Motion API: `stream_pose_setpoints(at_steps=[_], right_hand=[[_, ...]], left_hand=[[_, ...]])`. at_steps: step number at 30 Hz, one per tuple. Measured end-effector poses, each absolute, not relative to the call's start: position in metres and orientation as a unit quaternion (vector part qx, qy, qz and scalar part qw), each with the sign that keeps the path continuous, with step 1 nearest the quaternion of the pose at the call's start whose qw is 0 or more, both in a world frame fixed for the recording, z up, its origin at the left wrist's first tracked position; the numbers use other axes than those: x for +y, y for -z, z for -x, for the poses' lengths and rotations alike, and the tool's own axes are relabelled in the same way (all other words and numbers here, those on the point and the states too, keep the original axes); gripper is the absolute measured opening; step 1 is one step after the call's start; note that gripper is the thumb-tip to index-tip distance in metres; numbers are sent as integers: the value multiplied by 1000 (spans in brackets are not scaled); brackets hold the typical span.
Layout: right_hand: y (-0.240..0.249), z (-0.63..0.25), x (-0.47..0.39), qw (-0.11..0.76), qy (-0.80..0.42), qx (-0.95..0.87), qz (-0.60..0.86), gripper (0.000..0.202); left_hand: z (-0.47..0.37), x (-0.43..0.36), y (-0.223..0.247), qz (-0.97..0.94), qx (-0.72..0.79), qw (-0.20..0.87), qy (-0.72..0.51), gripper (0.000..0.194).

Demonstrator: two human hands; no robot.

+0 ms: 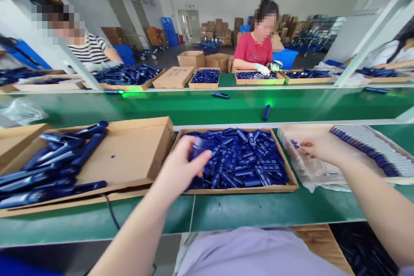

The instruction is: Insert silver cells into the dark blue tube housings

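**Blue part (198, 147) pinched in my left hand (179, 159)**

I grip it between thumb and fingers above the left edge of a cardboard tray (246, 190) heaped with small blue pieces (241, 159), near the middle of the green table (274, 209). My right hand (320, 148) is over the plastic-lined tray (304, 174) to the right, fingertips drawn together beside a few tiny blue bits (294, 143) near its left edge; I cannot tell whether they pinch one. Rows of blue-and-white pieces (384, 146) lie along that tray's right side. On the table's left, a shallow box (126, 151) carries long blue handles (54, 159). Past the table's far edge, a blue cylinder (266, 113) glows green on a green strip (181, 108). Across it, a co-worker's red shirt (255, 49) bears lettering too blurred to read.
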State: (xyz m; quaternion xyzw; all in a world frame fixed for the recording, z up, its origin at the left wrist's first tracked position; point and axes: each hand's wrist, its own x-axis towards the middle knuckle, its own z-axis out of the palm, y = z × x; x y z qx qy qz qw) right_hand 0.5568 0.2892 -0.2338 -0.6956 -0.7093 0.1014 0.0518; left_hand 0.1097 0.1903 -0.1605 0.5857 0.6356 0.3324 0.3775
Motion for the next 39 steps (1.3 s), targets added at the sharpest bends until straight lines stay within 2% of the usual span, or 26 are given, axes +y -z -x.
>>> stream_pose_setpoints(at_steps=[3, 5, 8, 14, 17, 18, 19, 21, 26, 30, 35, 39], right_hand=[[245, -540, 300, 15, -93, -720, 687, 10], [249, -534, 303, 1, -90, -735, 672, 7], [249, -538, 303, -4, -89, -752, 653, 7], [228, -550, 272, 79, -111, -749, 649, 16], [218, -522, 221, 199, -184, -730, 628, 40], [215, -508, 202, 279, -237, -712, 600, 46], [212, -492, 183, 335, -281, -696, 569, 48], [204, -461, 152, 391, -315, -695, 515, 41], [192, -413, 131, 395, -275, -778, 403, 16], [191, -399, 140, 389, -122, -851, 331, 8], [196, -390, 142, 344, -128, -885, 287, 9], [195, -389, 141, 329, -55, -901, 276, 16]], left_hand=[[-171, 175, 184, -516, 512, 608, -320, 53], [-194, 166, 192, -391, 444, 732, -337, 53], [-208, 158, 193, -215, 385, 828, -346, 46], [-223, 154, 193, -135, 374, 822, -407, 38], [-232, 155, 198, -110, 339, 823, -443, 40], [-235, 155, 199, -104, 322, 827, -449, 42], [-237, 156, 200, -98, 306, 830, -455, 42], [-240, 157, 200, -90, 288, 832, -465, 42], [-243, 155, 196, -60, 297, 827, -474, 37], [-242, 151, 195, -55, 300, 819, -487, 35], [-242, 149, 195, -77, 309, 812, -490, 39], [-243, 150, 195, -83, 322, 798, -503, 35]])
